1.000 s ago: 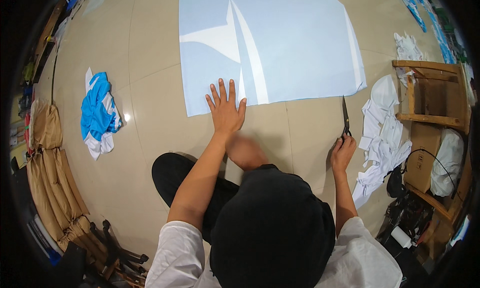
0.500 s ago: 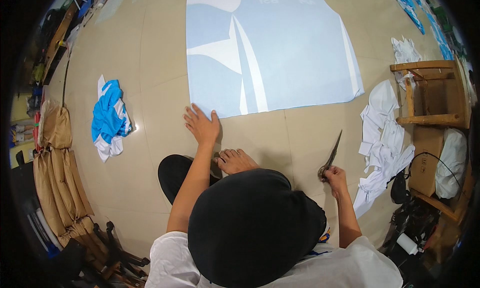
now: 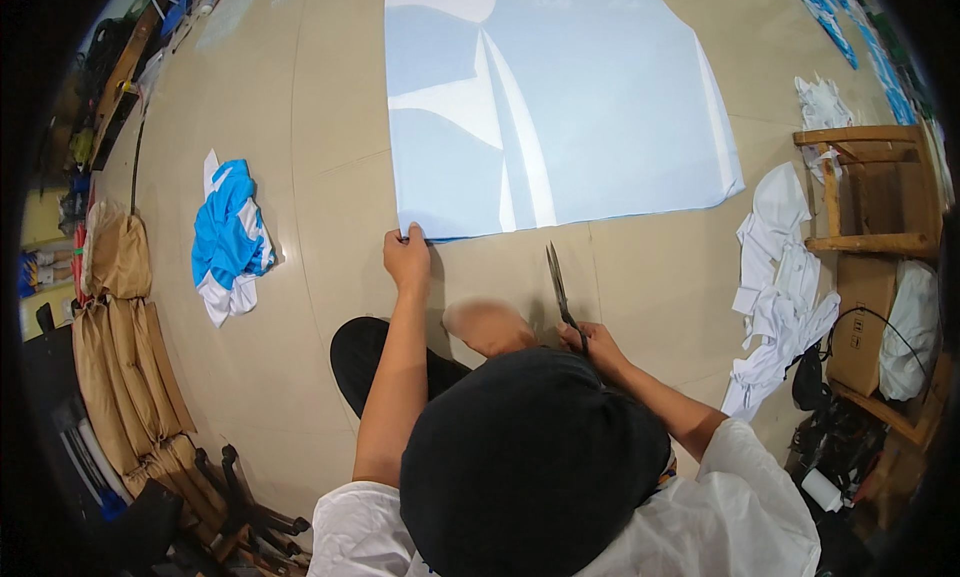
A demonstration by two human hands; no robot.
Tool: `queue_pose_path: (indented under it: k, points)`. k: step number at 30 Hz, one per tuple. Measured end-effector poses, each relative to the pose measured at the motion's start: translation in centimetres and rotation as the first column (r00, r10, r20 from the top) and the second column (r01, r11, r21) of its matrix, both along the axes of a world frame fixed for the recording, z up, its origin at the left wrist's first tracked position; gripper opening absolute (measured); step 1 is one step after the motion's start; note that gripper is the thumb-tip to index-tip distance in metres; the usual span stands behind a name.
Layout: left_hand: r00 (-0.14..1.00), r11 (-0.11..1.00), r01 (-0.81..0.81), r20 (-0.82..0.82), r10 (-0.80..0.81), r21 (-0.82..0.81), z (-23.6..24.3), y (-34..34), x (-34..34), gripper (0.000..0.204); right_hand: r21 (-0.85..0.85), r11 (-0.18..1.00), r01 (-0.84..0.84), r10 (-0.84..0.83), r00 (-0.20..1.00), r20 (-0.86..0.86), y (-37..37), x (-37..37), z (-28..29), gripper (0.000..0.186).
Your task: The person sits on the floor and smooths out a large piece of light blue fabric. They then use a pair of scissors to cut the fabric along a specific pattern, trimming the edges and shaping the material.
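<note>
A large light blue cloth panel (image 3: 620,117) with white curved shapes lies flat on the tiled floor ahead of me. A brighter blue underside shows along its near edge. My left hand (image 3: 408,262) is closed on the panel's near left corner, fingertips pinching the edge. In my right hand (image 3: 597,345) is a pair of dark metal scissors (image 3: 557,282), held by the handles with the blades pointing away from me. The blade tips are a little short of the panel's near edge, apart from it. My bare foot (image 3: 490,325), partly blurred, rests between my hands.
A crumpled blue and white cloth (image 3: 230,237) lies to the left. White cloth scraps (image 3: 780,247) are heaped at the right, beside a wooden stool (image 3: 865,242) and a cardboard box (image 3: 858,322). Brown wrapped bundles (image 3: 125,372) stand along the left side.
My left hand has gone from lying spread by the panel's corner to pinching it. My right hand has brought the scissors leftward, closer to the near edge, blades turned more forward.
</note>
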State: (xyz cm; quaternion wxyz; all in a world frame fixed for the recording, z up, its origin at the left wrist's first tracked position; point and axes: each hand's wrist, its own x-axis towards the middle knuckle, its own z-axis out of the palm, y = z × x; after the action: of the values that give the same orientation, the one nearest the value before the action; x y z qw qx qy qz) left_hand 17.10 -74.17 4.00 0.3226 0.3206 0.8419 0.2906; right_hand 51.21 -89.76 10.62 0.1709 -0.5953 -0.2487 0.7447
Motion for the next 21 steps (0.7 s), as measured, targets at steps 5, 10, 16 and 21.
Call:
queue_pose_path:
  k: [5,10,16,21]
  points:
    - [0.613,0.846,-0.532,0.673,0.413,-0.035,0.6,-0.5,6.0,0.036,0.0,0.998,0.055,-0.055,0.997,-0.049,1.7,-2.5,-0.6,0.048]
    - [0.553,0.932,-0.341,0.776,0.304,-0.123,1.2,-2.7,10.3,0.035,-0.026,0.999,0.027,-0.029,0.996,-0.081,2.3,-3.2,-1.7,0.046]
    - [0.49,0.971,-0.14,0.838,0.239,-0.194,1.4,-3.1,11.6,0.032,-0.038,0.997,0.067,-0.071,0.992,-0.108,3.0,-4.7,-1.8,0.044]
    - [0.443,0.967,-0.07,0.861,0.25,-0.245,2.0,-3.0,11.6,0.03,-0.061,0.996,0.069,-0.075,0.991,-0.111,3.2,-5.0,-3.0,0.054]
